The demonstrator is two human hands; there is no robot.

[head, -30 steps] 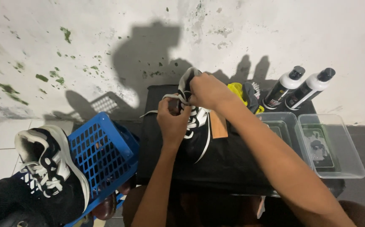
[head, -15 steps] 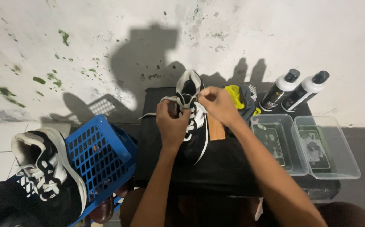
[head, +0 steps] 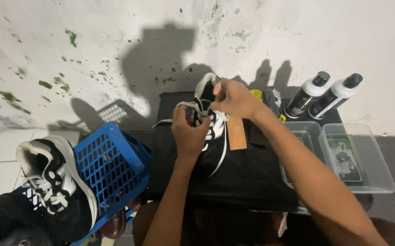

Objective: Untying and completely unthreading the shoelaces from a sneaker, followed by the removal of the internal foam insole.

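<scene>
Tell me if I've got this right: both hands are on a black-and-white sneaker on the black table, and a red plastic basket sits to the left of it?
Not quite. The head view shows the basket is blue, not red. The rest holds: the left hand and right hand are both on the black-and-white sneaker on the black table, with the basket to its left.

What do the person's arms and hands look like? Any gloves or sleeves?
No gloves and no sleeves in view. The left hand and right hand are bare, and both forearms are uncovered as far as the picture shows. I see no watch, rings or bracelets.
</scene>
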